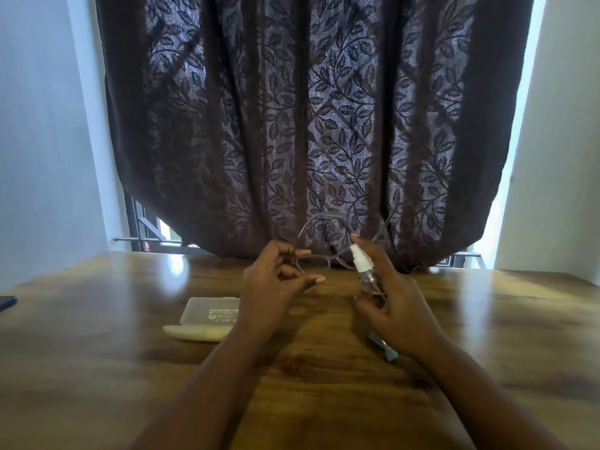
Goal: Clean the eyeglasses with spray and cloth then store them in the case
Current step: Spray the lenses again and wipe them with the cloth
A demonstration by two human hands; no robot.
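My left hand (276,280) pinches the thin-framed eyeglasses (319,235) by one lens rim and holds them up over the far part of the wooden table (324,384). My right hand (393,300) grips a small clear spray bottle (365,271) with a white nozzle, index finger on top, the nozzle close to the glasses. A translucent glasses case (209,311) lies on the table left of my left wrist. A teal cloth (388,350) peeks out under my right hand, mostly hidden.
A pale cream oblong object (194,333) lies in front of the case. A dark flat object (6,303) sits at the table's left edge. A dark leaf-patterned curtain (308,125) hangs behind the table, over a barred window.
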